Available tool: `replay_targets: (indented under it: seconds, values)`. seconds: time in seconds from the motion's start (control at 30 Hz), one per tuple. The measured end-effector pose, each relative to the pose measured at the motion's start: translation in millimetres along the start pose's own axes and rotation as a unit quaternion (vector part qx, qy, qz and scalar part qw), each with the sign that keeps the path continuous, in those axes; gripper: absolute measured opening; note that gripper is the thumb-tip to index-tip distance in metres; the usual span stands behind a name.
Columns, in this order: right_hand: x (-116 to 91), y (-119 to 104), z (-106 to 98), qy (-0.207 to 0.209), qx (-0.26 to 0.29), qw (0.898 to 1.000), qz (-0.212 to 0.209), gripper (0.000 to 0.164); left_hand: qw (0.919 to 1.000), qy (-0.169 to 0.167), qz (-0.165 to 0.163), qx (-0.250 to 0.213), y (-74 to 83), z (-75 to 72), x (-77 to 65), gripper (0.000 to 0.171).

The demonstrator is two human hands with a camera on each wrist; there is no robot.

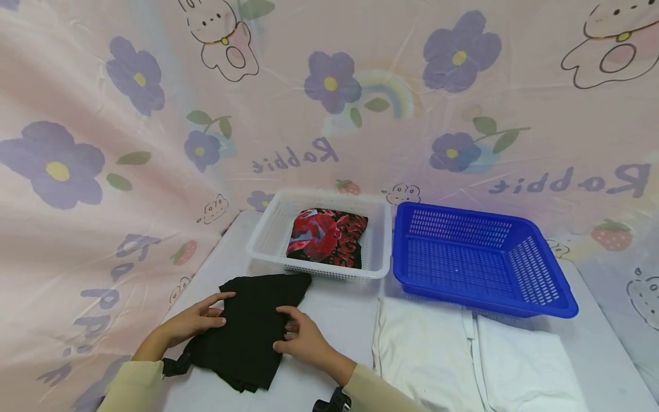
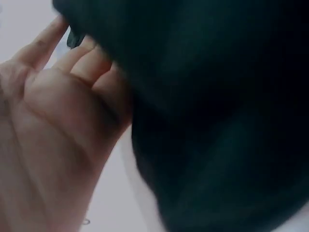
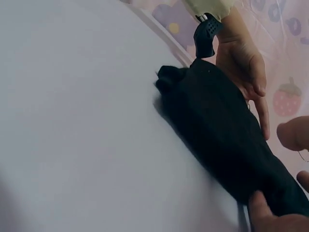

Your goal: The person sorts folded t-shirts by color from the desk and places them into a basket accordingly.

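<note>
A folded black garment (image 1: 252,326) lies on the left part of the white table. At its left edge is my left hand (image 1: 193,320), index finger and thumb on the cloth; in the left wrist view its bent fingers (image 2: 89,65) pass behind the dark fabric. My right hand (image 1: 306,340) is at the opposite edge, loosely bent, index finger and thumb at the cloth. In the right wrist view the right thumb (image 3: 260,210) touches the garment (image 3: 217,121) near its side, while another finger stands off above it.
Behind the garment stands a white basket (image 1: 383,252) holding a folded black and red printed garment (image 1: 329,237). A blue basket (image 1: 473,257) is beside it. Two folded white garments, a creamier one (image 1: 422,349) and a whiter one (image 1: 530,366), lie in front. Patterned pink curtains (image 1: 288,126) enclose the table.
</note>
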State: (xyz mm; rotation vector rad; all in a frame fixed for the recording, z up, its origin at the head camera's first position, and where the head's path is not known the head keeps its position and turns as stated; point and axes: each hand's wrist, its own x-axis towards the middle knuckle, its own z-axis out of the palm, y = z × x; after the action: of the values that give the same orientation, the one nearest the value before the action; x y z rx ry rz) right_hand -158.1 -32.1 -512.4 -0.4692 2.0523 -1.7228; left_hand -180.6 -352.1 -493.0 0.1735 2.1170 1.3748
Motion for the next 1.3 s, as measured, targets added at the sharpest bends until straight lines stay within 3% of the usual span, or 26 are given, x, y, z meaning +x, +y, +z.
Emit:
replay_targets:
  seconds: [0.17,0.43,0.57,0.73,1.07,1.3]
  values:
    - [3,-3,-1,0.006,0.028,1.000,0.003,0.066,0.9999,-0.002,0.011,0.002,4.9,7.4,2.5,0.071]
    - [5,-10,-4,-0.005,-0.015,1.000,0.011,0.069,0.9987,0.022,0.020,0.041,12.4,18.9,11.0,0.072]
    - [8,-9,-5,0.002,0.016,1.000,0.003,0.070,0.9975,0.031,0.026,0.058,13.7,22.4,13.7,0.073]
    - [11,-8,-5,-0.004,0.038,0.999,-0.009,0.071,0.9982,0.022,0.033,0.045,14.0,27.7,16.0,0.074]
    - [10,-5,-1,-0.009,-0.086,0.996,-0.029,0.071,0.9975,0.010,0.064,0.027,12.7,34.0,13.9,0.076]
    - [7,-12,1,-0.021,-0.103,0.993,-0.050,0.073,0.9952,0.025,0.079,0.052,15.9,30.1,7.2,0.075]
